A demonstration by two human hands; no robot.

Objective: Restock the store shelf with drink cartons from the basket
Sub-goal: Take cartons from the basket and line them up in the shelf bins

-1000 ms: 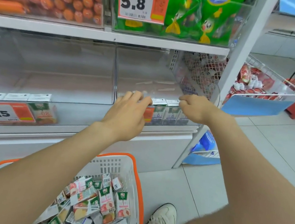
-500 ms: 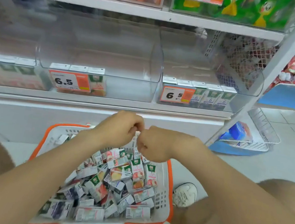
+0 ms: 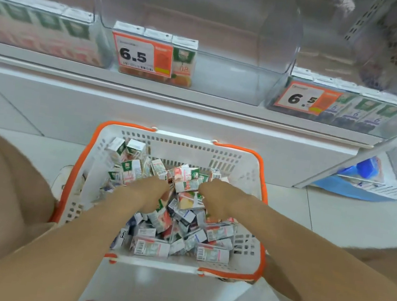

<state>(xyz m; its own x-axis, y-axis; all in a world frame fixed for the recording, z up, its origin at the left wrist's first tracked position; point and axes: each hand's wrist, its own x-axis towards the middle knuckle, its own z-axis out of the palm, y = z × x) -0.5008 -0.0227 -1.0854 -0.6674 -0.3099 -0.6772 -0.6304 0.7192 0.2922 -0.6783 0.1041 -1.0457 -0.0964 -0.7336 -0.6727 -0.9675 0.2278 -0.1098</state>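
A white basket with an orange rim stands on the floor below the shelf, filled with several small drink cartons lying in a jumble. My left hand and my right hand both reach down into the pile, backs up, fingertips hidden among the cartons. A red and white carton lies between them. On the shelf, the middle clear bin holds three upright cartons at its left. The right bin holds a row of cartons.
The left bin is lined with cartons. Price tags reading 6.5 hang on the bin fronts. A wire rack with blue packs sits low at the right. My shoe and bent knee are beside the basket's left side.
Both hands came away from the right bin, dropped over the basket and now sink into the carton pile. The view tilted down toward the basket.
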